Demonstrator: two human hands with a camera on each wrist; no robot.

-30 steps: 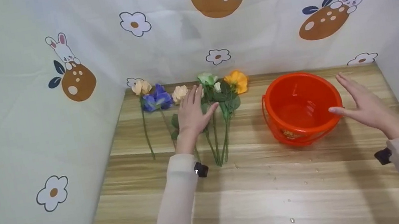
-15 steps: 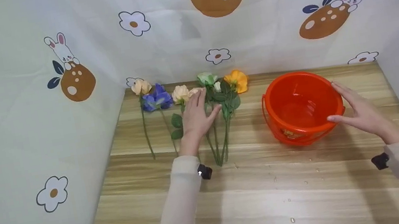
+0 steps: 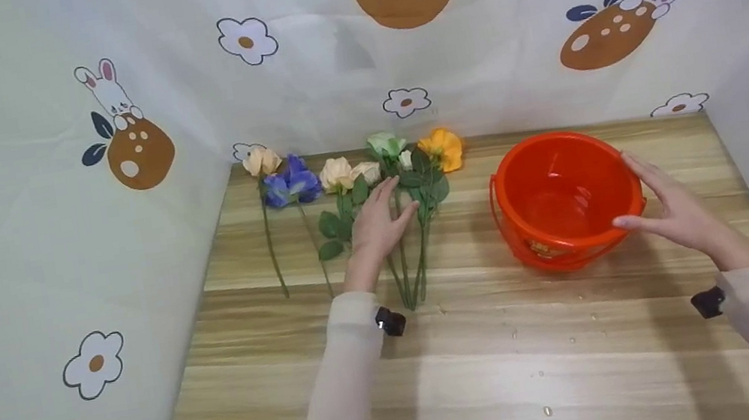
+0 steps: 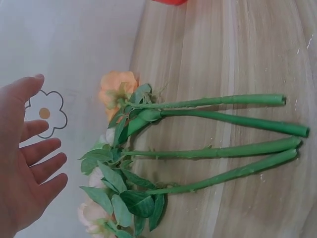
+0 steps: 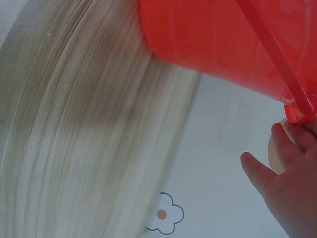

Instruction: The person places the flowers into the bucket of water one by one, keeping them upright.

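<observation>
My left hand (image 3: 378, 228) hovers over the middle of a row of artificial flowers, fingers spread loosely and nothing held. Beneath and around it lie cream roses (image 3: 336, 173), a pale green flower (image 3: 386, 144) and an orange flower (image 3: 442, 147). Their green stems (image 4: 213, 150) run side by side along the wood in the left wrist view, apart from the palm. A red bucket (image 3: 564, 250) stands upright to the right, with no contents visible in it. Along its right rim rests my right hand (image 3: 687, 215), thumb in front and fairly straight fingers behind; some fingertips are cut off in the right wrist view.
At the left end of the row lie another cream rose (image 3: 261, 160) and a blue-purple flower (image 3: 294, 184). Water drops (image 3: 547, 411) dot the wooden table (image 3: 259, 381). Printed white cloth (image 3: 315, 83) hangs behind the table and along its sides.
My left hand has drawn back slightly toward me and to the right, uncovering the middle cream roses. The right hand has moved left, from beside the bucket onto its rim.
</observation>
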